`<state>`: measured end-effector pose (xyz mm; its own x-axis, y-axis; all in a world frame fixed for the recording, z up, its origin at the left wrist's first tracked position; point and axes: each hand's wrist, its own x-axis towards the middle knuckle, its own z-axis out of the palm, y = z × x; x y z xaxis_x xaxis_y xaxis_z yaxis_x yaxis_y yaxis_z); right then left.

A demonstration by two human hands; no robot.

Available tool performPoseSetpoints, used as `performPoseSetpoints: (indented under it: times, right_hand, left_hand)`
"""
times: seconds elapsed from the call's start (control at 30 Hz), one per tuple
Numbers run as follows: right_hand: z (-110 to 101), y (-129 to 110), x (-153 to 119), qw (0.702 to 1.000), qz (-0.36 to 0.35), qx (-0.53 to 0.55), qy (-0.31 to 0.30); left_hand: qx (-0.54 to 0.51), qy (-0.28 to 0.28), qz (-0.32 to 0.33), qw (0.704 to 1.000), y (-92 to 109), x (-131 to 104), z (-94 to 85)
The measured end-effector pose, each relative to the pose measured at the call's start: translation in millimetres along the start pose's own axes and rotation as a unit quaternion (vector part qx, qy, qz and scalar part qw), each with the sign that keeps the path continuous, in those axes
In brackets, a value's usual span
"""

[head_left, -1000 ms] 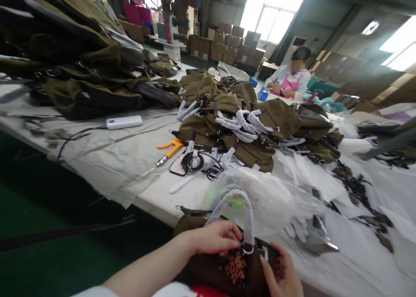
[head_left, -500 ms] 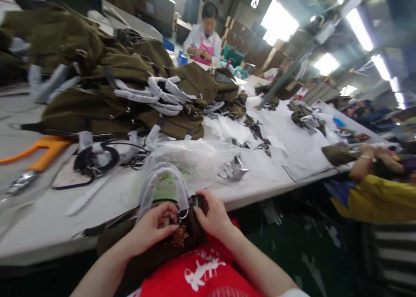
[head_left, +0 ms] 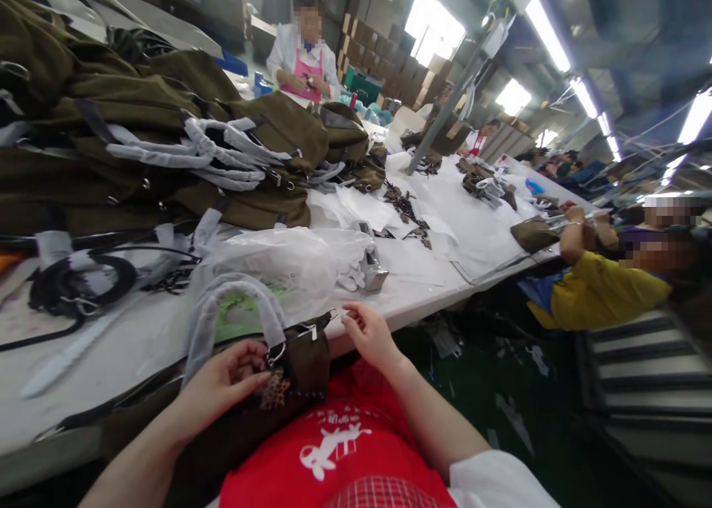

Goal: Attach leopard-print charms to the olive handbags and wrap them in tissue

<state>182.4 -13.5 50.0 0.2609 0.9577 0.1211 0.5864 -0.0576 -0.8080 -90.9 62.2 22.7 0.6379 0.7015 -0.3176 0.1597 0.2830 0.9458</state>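
An olive-green handbag (head_left: 311, 363) lies across my lap against the table edge, its handle (head_left: 245, 285) wrapped in white padding and standing up. At the handle's metal ring hangs a leopard-print charm (head_left: 275, 389). My left hand (head_left: 236, 374) is closed over the bag, thumb and curled fingers at the top of the charm; the exact grip is partly hidden. Just off the bag's zipped right end, near a small metal ring (head_left: 333, 314), my right hand (head_left: 370, 337) is open, fingers loosely bent, holding nothing.
Many olive bags (head_left: 267, 137) are heaped along the table's left. Closer in lie a clear plastic bag (head_left: 289, 252), a metal dispenser (head_left: 371, 263) and a coiled black strap (head_left: 83, 282). One person (head_left: 305, 55) works across the table; another in yellow (head_left: 601, 293) sits at right.
My right hand has let go of the bag's right end and moved slightly away, uncovering the zip end. My left hand remains at the charm. The view has swung right.
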Motion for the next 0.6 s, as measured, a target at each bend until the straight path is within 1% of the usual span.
performPoseSetpoints:
  times: [0.1,0.23,0.3,0.37,0.4,0.43,0.47,0.5,0.53,0.57,0.6]
  right_hand:
    - [-31.2,32.1,12.2,0.996,0.030,-0.077,0.040]
    - [-69.3,76.9,29.1,0.975,0.081,-0.188,0.089]
    - [-81.5,94.3,33.6,0.966,0.093,-0.217,0.105]
    - [-88.1,107.0,35.2,0.966,0.095,-0.220,0.100]
    - [-89.7,111.8,35.4,0.967,0.094,-0.217,0.092]
    - [-90.7,115.9,35.4,0.969,0.092,-0.213,0.084]
    - [-91.4,119.3,35.4,0.972,0.088,-0.207,0.075]
    - [-91.9,122.2,35.4,0.974,0.083,-0.200,0.068]
    - [-92.7,124.7,35.3,0.976,0.077,-0.193,0.063]
    - [-93.6,126.8,35.2,0.978,0.071,-0.185,0.059]
    - [-94.9,128.6,34.9,0.980,0.065,-0.178,0.056]
  left_hand:
    - [0.007,0.010,-0.004,1.000,-0.9,2.1,6.5]
    - [0.037,0.086,-0.006,0.996,-4.9,4.7,21.2]
    - [0.072,0.114,-0.008,0.991,-4.5,4.6,28.4]
    - [0.130,0.146,-0.010,0.981,0.2,2.4,35.2]
    - [0.172,0.183,-0.007,0.968,4.6,0.6,39.0]
    - [0.222,0.230,0.003,0.947,10.4,-1.3,43.4]
    - [0.276,0.282,0.026,0.918,17.4,-3.0,48.7]
    - [0.326,0.330,0.063,0.884,25.4,-4.1,55.0]
    - [0.368,0.360,0.113,0.850,33.9,-4.1,62.6]
    - [0.400,0.366,0.169,0.823,42.4,-2.6,71.5]
    - [0.427,0.345,0.222,0.806,50.6,0.7,81.4]
